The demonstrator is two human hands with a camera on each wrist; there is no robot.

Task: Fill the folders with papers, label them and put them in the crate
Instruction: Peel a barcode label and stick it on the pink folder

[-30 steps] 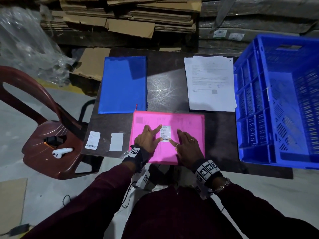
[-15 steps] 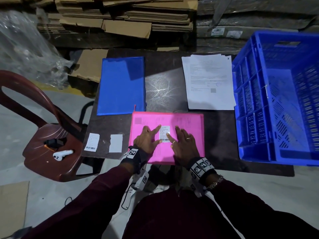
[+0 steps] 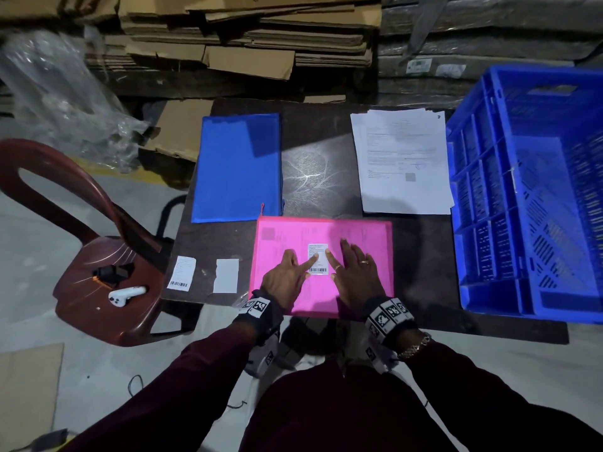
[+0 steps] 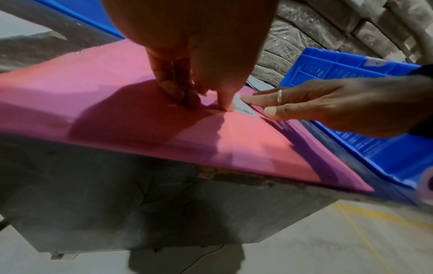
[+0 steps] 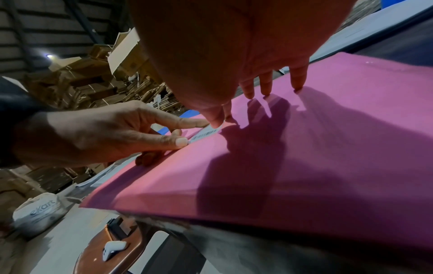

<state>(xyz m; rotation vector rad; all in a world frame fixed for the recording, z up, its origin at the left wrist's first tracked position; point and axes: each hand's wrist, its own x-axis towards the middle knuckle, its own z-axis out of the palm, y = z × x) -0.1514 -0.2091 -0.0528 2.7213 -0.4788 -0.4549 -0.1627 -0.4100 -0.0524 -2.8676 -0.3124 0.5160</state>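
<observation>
A pink folder (image 3: 359, 236) lies flat at the near edge of the dark table (image 3: 313, 177), with a white barcode label (image 3: 317, 259) on its middle. My left hand (image 3: 287, 275) presses its forefinger on the label; its other fingers are curled against the folder. My right hand (image 3: 354, 272) lies flat beside it, fingers straight, forefinger on the label's right edge. In the left wrist view the label (image 4: 244, 107) shows between both hands. A blue folder (image 3: 238, 168) lies at the far left, a stack of papers (image 3: 403, 161) at the far right. The blue crate (image 3: 535, 190) stands on the right.
Two loose label sheets (image 3: 182, 272) lie on the table's left near corner. A brown plastic chair (image 3: 98, 265) with a white controller (image 3: 125, 295) stands to the left. Flattened cardboard (image 3: 248, 37) is piled behind the table, with clear plastic wrap (image 3: 62, 102) at the far left.
Both hands stay on the label. The right hand's fingers have spread and slid a little farther up the pink folder.
</observation>
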